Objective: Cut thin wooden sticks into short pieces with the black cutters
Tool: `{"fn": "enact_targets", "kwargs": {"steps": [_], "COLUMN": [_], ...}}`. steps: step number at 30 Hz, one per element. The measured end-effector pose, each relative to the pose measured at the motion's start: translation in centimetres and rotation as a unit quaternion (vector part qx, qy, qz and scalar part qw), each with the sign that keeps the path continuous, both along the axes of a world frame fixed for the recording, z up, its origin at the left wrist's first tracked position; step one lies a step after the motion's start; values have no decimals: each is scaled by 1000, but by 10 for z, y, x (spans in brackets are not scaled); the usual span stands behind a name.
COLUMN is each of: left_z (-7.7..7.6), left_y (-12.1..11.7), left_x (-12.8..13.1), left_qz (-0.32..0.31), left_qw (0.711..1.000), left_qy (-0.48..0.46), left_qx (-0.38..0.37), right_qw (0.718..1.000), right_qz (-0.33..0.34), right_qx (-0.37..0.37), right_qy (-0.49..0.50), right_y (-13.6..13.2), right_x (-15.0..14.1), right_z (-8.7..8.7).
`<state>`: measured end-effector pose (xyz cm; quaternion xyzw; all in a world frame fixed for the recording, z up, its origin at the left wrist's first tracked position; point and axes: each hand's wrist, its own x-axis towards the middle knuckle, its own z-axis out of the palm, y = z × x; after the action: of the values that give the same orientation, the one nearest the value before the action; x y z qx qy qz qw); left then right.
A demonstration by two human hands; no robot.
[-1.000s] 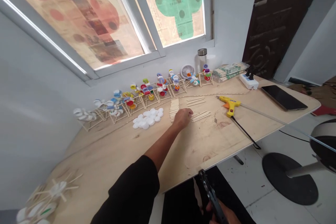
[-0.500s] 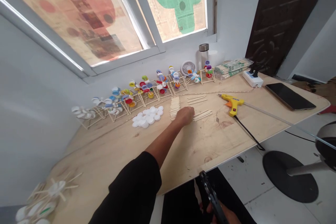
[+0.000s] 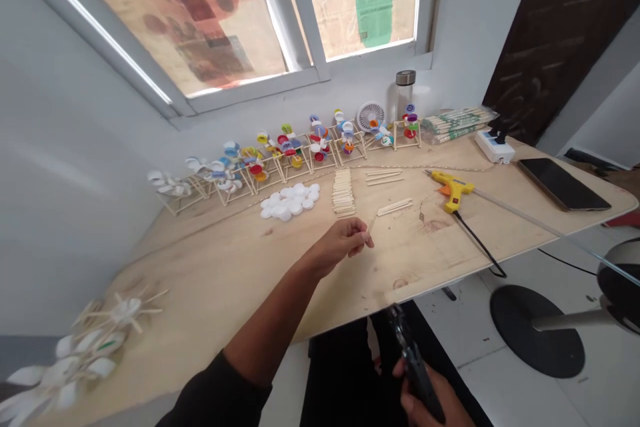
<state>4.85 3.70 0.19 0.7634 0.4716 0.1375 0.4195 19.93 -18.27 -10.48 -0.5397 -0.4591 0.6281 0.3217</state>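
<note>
My left hand (image 3: 345, 240) is raised over the middle of the table, thumb and fingers pinched on a short thin wooden stick (image 3: 371, 223). Just beyond it lies a neat stack of short sticks (image 3: 343, 193). A few longer sticks (image 3: 395, 207) lie to the right of this hand, with another small group (image 3: 384, 177) behind them. Below the table's front edge, my right hand (image 3: 437, 393) is wrapped around a dark pliers-like hand tool (image 3: 413, 357), its head pointing up toward the edge. White bottle caps (image 3: 290, 201) lie in a cluster left of the stack.
A yellow glue gun (image 3: 453, 190) with its cord, a phone (image 3: 563, 183) and a power strip (image 3: 494, 147) occupy the right side. Stick frames with coloured cap wheels (image 3: 287, 150) line the back. White cap wheels (image 3: 65, 370) sit at the front left.
My left hand has drawn back toward me from the sticks, now with one stick visible in its fingers. My right hand still grips the tool. The view has shifted slightly.
</note>
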Motion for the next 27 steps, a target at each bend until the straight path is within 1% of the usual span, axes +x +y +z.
{"fn": "enact_targets", "kwargs": {"steps": [1,2,4,5,7,9,10,13,15,18,21,27], "left_z": [-2,-4,-9,-11,-15,-16,-15,-13,-12,-13,-14,-16], "left_y": [-12,-22,-41,-48,-60,-69,-72,-80,-83,-85,-86,-85], "left_x": [-7,-13,-21,-24,-28,-31,-31,-33,-34,-35,-35,-34], "left_qz": [2,6,13,14,8,-6,-14,-33,-36,-26,-7,3], "left_qw": [992,974,930,913,893,884,882,879,877,874,870,860], "left_qy": [-99,-169,-266,-287,-304,-306,-305,-304,-307,-313,-317,-328], "left_qx": [-81,-149,-255,-288,-331,-354,-360,-367,-368,-370,-377,-390], "right_qw": [1000,999,998,995,987,980,977,971,968,965,960,954], "right_qz": [-4,-5,-19,-44,-94,-127,-142,-184,-189,-194,-213,-244], "right_qx": [12,27,59,81,129,155,156,155,167,179,183,168], "right_qy": [16,28,28,23,13,-5,-9,9,6,5,15,40], "right_y": [2,6,19,28,50,71,80,100,106,108,108,106], "right_x": [3,5,10,12,13,11,8,-4,-12,-22,-27,-31], "right_z": [11,23,48,60,78,90,94,97,96,92,90,89]}}
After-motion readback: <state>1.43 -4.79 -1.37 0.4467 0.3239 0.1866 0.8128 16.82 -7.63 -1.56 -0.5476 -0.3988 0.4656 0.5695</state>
